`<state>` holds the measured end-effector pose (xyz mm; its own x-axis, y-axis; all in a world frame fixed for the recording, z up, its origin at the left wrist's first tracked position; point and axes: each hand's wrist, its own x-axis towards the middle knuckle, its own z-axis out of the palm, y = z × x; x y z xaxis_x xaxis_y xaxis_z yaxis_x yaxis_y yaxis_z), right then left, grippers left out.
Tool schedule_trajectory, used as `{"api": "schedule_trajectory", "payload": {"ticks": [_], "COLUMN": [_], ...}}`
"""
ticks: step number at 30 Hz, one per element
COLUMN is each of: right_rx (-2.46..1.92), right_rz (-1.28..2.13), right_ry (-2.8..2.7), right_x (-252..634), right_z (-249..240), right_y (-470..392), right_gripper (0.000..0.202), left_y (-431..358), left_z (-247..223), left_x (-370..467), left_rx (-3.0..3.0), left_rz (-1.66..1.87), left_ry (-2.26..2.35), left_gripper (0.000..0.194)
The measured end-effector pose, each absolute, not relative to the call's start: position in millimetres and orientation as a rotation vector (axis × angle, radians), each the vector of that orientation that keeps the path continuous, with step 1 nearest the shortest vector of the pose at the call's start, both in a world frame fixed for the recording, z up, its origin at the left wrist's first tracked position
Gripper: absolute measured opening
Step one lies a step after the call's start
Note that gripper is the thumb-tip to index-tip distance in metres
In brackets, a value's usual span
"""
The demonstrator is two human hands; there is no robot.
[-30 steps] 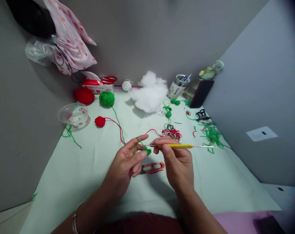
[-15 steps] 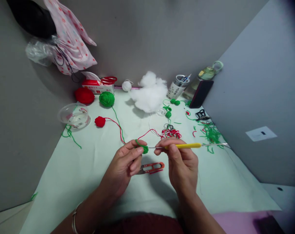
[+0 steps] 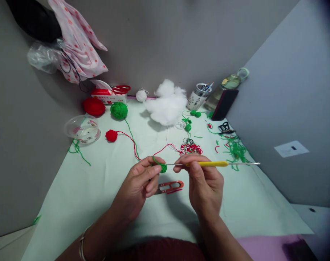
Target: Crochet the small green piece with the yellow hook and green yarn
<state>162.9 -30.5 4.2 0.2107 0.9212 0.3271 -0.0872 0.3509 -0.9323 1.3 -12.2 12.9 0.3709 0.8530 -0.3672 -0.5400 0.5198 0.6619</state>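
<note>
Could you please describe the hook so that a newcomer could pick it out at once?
Start from the pale green tablecloth and find the right hand above it. That hand grips the hook, a slim tool held nearly level. Its yellow handle, with metal showing at both ends, sets it apart from the orange snips on the tablecloth.
</note>
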Motion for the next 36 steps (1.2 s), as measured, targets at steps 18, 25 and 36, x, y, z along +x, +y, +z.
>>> {"api": "schedule_trajectory", "payload": {"ticks": [18,25,36], "right_rx": [-0.931,-0.939,-0.931], "right_rz": [0.856,0.846,0.835], "right_ry": [-1.161,-1.170,-1.190], "right_x": [164.2,165.6,165.2], "right_z": [0.5,-0.8,-0.7], "right_y": [-28.7,-27.9,-28.2], "right_gripper": [0.022,0.021,0.021], "left_y": [-9.6,-12.1,-9.3], "left_z": [11.7,13.2,10.8], "left_x": [2.0,2.3,3.3], "left_rx": [0.430,0.494,0.489], "left_rz": [0.931,0.911,0.901], "left_ry": [0.725,0.736,0.754], "left_gripper": [0.020,0.025,0.025]}}
